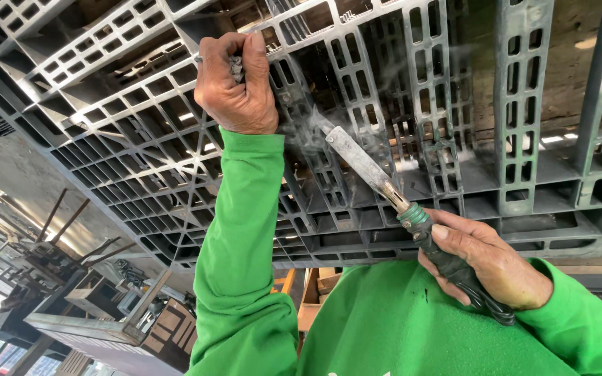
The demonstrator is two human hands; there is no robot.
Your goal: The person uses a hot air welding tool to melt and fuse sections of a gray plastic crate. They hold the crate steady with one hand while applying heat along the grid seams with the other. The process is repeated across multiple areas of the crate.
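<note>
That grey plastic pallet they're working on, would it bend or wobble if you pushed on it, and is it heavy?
The grey plastic pallet probably stays stiff under a push: it is an open grid of crossed ribs. All those holes suggest it is fairly light for its size. Where the soldering iron in the right hand touches, smoke rises, so that spot is likely soft.

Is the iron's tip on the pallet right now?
Yes, the soldering iron in the right hand meets the grey pallet at its tip, with smoke rising there.

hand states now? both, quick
Left hand: closed, gripping a small grey strip against the grey plastic pallet.
Right hand: closed on the soldering iron, tip smoking at the pallet.
</note>
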